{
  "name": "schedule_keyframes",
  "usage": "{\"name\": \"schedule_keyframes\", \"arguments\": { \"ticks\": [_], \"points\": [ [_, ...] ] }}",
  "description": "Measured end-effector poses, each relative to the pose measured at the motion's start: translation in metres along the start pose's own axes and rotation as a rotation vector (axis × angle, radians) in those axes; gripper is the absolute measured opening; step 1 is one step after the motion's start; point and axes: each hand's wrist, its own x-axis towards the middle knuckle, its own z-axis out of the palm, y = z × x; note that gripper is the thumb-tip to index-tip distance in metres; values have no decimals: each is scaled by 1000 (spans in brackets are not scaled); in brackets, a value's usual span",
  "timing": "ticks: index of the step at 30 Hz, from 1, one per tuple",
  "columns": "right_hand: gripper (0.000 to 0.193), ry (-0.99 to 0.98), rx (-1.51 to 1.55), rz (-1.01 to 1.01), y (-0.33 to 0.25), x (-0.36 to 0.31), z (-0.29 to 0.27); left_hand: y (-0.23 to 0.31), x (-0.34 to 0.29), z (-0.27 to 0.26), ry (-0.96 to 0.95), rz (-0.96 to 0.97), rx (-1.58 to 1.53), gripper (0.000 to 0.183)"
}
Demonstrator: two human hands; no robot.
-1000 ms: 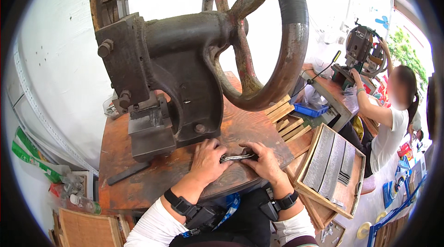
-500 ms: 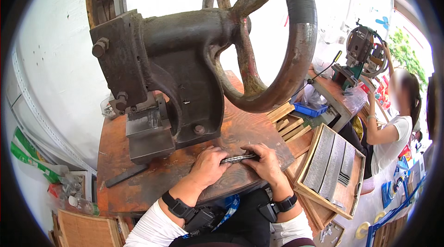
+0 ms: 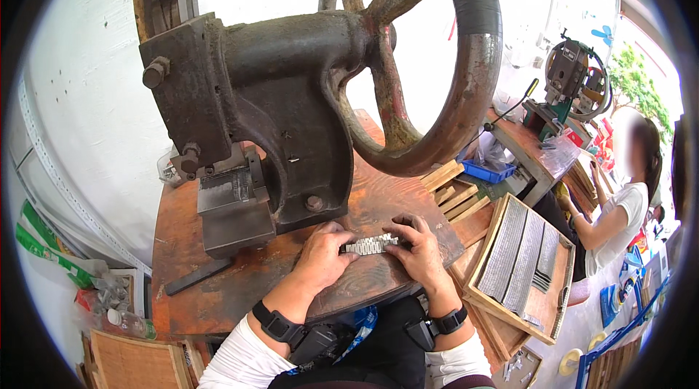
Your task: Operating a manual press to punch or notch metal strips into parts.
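Note:
Between my two hands, over the front of the worn wooden bench (image 3: 284,272), lies a short row of small silvery metal pieces (image 3: 371,245). My left hand (image 3: 322,252) pinches its left end. My right hand (image 3: 420,249) grips the right end between thumb and fingers. The row's toothed, bright side faces up; its ends are hidden by my fingers. Just beyond my hands stands a heavy dark hand press (image 3: 291,105) with a large handwheel (image 3: 477,76). A steel die block (image 3: 226,196) sits at the press's base, left of my hands.
A flat dark bar (image 3: 198,277) lies on the bench's left. At right, a wooden tray (image 3: 555,294) holds rows of grey metal pieces. Beyond it are wooden strips (image 3: 459,200), a blue bin (image 3: 489,173), another press (image 3: 568,72) and a seated person (image 3: 615,225).
The row of metal pieces has been turned in my fingers, so its toothed bright side shows instead of a narrow edge. The other person's arms have come down from the far press's wheel.

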Motion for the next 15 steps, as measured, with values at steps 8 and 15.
{"name": "schedule_keyframes", "arguments": {
  "ticks": [8,15],
  "points": [
    [32,-84,-13,-13,-2,0,-2,1,0,2,-3,44,39,27],
    [27,-58,10,2,-8,1,-2,11,1,-4,-50,0,25,25]
  ]
}}
